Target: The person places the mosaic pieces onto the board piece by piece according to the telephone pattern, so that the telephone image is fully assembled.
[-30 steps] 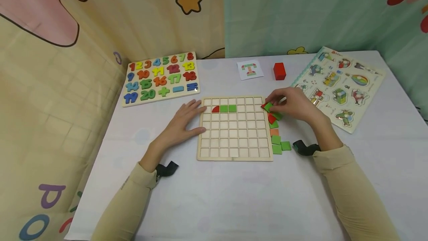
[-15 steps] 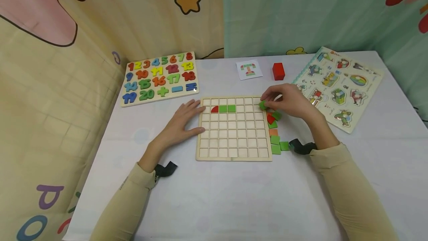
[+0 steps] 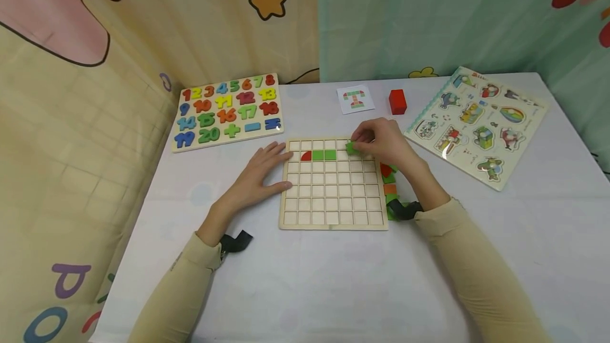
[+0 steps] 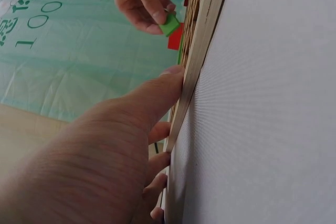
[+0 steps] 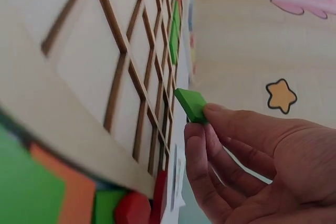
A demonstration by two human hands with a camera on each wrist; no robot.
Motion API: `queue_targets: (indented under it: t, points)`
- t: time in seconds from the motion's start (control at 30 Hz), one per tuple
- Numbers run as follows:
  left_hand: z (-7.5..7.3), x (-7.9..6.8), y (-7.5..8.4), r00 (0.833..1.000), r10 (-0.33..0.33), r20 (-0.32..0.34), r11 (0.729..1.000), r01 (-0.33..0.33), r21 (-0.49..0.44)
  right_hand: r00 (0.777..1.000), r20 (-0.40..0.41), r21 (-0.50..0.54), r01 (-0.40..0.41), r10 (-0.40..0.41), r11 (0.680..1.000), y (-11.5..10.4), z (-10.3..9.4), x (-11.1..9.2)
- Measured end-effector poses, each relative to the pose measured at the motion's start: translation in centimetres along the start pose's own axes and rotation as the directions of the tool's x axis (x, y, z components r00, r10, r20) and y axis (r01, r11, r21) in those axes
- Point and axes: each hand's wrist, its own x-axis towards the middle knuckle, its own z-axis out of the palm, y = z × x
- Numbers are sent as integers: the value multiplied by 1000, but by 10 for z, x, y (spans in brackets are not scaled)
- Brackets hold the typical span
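Note:
A wooden grid board (image 3: pixel 333 226) lies on the white table. In its second row sit a red quarter-round tile (image 3: pixel 306 156) and two green square tiles (image 3: pixel 324 155), side by side. My right hand (image 3: pixel 383 142) pinches another green square tile (image 5: pixel 191 104) between thumb and fingers, above the upper right part of the grid. My left hand (image 3: pixel 259 176) rests at the board's left edge, its thumb and fingertips touching the frame with the fingers spread. Along the board's right edge lie loose tiles, among them an orange tile (image 3: pixel 389 189) and a red tile (image 3: pixel 386 170), partly covered by the right wrist strap.
Behind the board lie a pattern card (image 3: pixel 355 99) with a red and green figure and a red block (image 3: pixel 397 102). A number puzzle (image 3: pixel 229 110) stands at the back left, a picture puzzle board (image 3: pixel 481 126) at the right. Curtains rise behind the table.
My right hand has carried the green square tile leftward from the loose tiles at the board's right edge to over the grid. The left hand stays at the left edge.

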Motion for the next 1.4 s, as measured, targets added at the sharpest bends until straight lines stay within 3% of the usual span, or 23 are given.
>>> queue_targets:
  t: [0.3, 0.73, 1.1, 1.4]
  points:
    - [-1, -1, 1, 1000, -6, -1, 1000, 6, -3, 1000, 25, -22, 1, -1, 1000, -6, 17, 2]
    - [1, 0, 1, 1000, 0, -3, 1000, 0, 7, 994, 62, -54, -87, 90, 995, -16, 22, -1]
    - [-1, 0, 4, 1000, -18, 5, 1000, 18, 6, 998, 53, -96, -23, 28, 995, -14, 11, -4]
    - [-2, 0, 7, 1000, -26, 12, 1000, 26, 9, 990, 129, -89, 76, -64, 993, -10, 12, -1]
